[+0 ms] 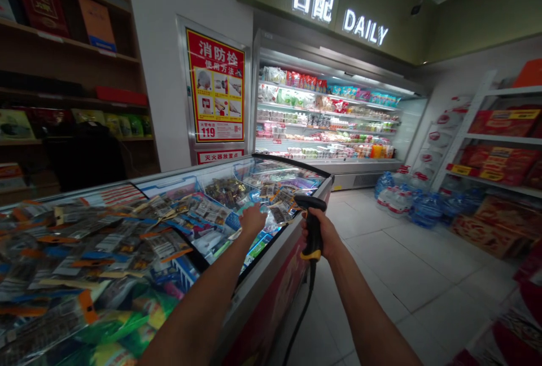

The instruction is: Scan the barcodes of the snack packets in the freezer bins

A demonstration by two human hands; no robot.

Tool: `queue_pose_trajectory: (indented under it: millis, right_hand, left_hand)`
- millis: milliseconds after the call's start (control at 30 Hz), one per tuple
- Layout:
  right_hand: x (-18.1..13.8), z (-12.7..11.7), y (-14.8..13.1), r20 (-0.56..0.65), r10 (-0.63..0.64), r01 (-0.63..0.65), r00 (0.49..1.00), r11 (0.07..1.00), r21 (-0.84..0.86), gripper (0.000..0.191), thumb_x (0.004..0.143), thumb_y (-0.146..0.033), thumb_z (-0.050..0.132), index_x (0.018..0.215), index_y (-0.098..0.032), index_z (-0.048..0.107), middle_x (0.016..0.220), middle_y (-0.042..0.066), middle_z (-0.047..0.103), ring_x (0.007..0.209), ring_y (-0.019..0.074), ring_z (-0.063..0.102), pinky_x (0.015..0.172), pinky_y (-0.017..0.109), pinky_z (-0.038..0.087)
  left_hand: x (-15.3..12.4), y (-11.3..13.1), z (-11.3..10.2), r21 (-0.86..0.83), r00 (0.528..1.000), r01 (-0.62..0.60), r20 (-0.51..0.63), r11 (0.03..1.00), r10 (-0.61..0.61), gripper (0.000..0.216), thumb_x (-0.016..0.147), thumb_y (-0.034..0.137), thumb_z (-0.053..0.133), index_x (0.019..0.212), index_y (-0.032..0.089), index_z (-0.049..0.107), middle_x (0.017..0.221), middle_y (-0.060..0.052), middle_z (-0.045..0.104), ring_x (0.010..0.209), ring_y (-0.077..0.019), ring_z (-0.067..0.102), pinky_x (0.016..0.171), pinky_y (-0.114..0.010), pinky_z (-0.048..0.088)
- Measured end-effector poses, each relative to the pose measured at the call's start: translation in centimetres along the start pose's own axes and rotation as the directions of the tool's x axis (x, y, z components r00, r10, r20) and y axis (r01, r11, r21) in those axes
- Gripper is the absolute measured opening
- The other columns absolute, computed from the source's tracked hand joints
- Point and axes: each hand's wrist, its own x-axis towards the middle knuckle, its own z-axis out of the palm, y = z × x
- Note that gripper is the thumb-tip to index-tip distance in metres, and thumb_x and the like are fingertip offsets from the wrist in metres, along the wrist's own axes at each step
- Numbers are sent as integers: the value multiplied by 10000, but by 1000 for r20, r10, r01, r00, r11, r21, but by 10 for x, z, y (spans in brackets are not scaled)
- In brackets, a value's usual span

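Note:
My right hand (pixel 327 235) is wrapped round the grip of a black and yellow barcode scanner (pixel 313 230), held upright beside the freezer's near edge. Its cable hangs down toward the floor. Over the chest freezer (pixel 292 236), my left hand (pixel 253 219) has its fingers curled, with a pale bluish, see-through packet (pixel 250 199) at the fingertips. Blur hides what exactly the fingers hold. Around that hand lie several packaged snacks (pixel 226 192) with blue and orange edges. More packets (pixel 114 236) are heaped across the left part of the freezer.
A lit chilled display (pixel 328 120) stands at the back, below a DAILY sign. Blue water jugs (pixel 427 209) and boxes (pixel 489 233) stand on the floor at right, near a white shelf (pixel 502 139). Wooden shelves (pixel 80 47) and a fire-hydrant poster (pixel 218 86) are at left.

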Motion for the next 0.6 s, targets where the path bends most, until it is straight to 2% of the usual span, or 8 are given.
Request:
queue_pose_trajectory:
  millis: [67, 133, 267, 367, 500, 600]
  right_hand:
    - [0, -3, 0, 4, 3, -3, 1000, 1000, -1, 218, 691, -377, 496, 745, -166, 485, 469, -28, 506, 355, 87, 441, 359, 203, 338]
    - [1, -7, 1, 15, 7, -7, 1000, 1000, -1, 211, 695, -373, 486, 743, -168, 482, 464, -30, 501, 349, 87, 435, 355, 202, 328]
    - [5, -13, 4, 16, 6, -6, 1000, 1000, -13, 217, 695, -381, 480, 742, -170, 479, 465, -30, 502, 353, 91, 439, 359, 206, 328]
    - [8, -13, 7, 5, 22, -22, 1000, 999, -26, 224, 693, -393, 479, 737, -173, 477, 459, -35, 496, 349, 90, 435, 360, 207, 325]
    - [8, -5, 14, 18, 46, -45, 999, 997, -57, 224, 682, -389, 492, 728, -170, 480, 457, -35, 497, 346, 86, 432, 359, 202, 317]
    - [6, 3, 18, 31, 51, -48, 998, 996, -76, 233, 671, -395, 504, 731, -171, 484, 459, -34, 503, 348, 87, 437, 362, 201, 319]
  left_hand:
    - [2, 19, 14, -85, 999, 26, 49, 996, -22, 543, 699, 364, 484, 1213, 207, 405, 1118, -134, 532, 1041, -302, 446, 812, -425, 347]
    - [5, 32, 25, -132, 999, 40, 38, 990, -35, 595, 663, 356, 531, 1221, 206, 389, 1105, -140, 541, 1049, -311, 437, 824, -436, 327]
    - [14, 41, 40, -178, 998, 64, 20, 982, -62, 624, 580, 284, 619, 1173, 215, 437, 1021, -124, 592, 1055, -313, 430, 835, -426, 309]
    - [23, 35, 41, -248, 997, 70, 53, 966, -59, 536, 622, 192, 564, 1147, 216, 463, 1030, -114, 591, 1001, -276, 491, 776, -352, 359]
    - [34, 15, 29, -368, 979, 202, 71, 908, -189, 420, 671, 141, 495, 1088, 184, 505, 1014, -115, 597, 933, -230, 544, 721, -283, 381]
    - [33, 5, 19, -371, 984, 174, 28, 912, -176, 417, 695, 180, 488, 1111, 174, 480, 1028, -119, 589, 947, -227, 537, 735, -286, 377]
